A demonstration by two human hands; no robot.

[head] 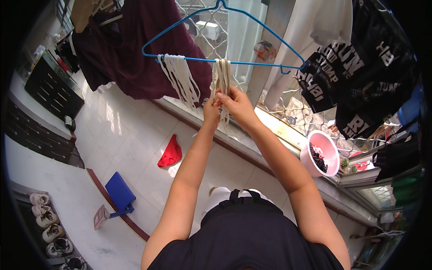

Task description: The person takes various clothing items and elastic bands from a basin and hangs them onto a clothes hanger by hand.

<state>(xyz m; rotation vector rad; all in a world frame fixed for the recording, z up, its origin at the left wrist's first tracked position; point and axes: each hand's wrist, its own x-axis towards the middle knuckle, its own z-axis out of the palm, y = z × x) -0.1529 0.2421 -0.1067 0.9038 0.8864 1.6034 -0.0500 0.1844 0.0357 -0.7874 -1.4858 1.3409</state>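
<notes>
A blue clothes hanger (249, 63) hangs before me with two bundles of laces over its bottom bar. The white laces (179, 79) drape on the left part of the bar, apart from my hands. Nearer its middle hangs a cream bundle of laces (221, 72), some strands darker. My left hand (211, 111) grips strands of this bundle from the left. On its right side, my right hand (239, 106) has thumb and fingers closed on the same laces, close to the left hand. Loose ends dangle below both hands, and the fingers partly hide the strands.
A maroon garment (145, 50) hangs behind the hanger. Black printed clothes (344, 67) hang at right above a pink basin (305, 158) on the window ledge. Red cloth (170, 152) and a blue stool (119, 190) are on the floor. Several shoes (53, 233) line the lower left.
</notes>
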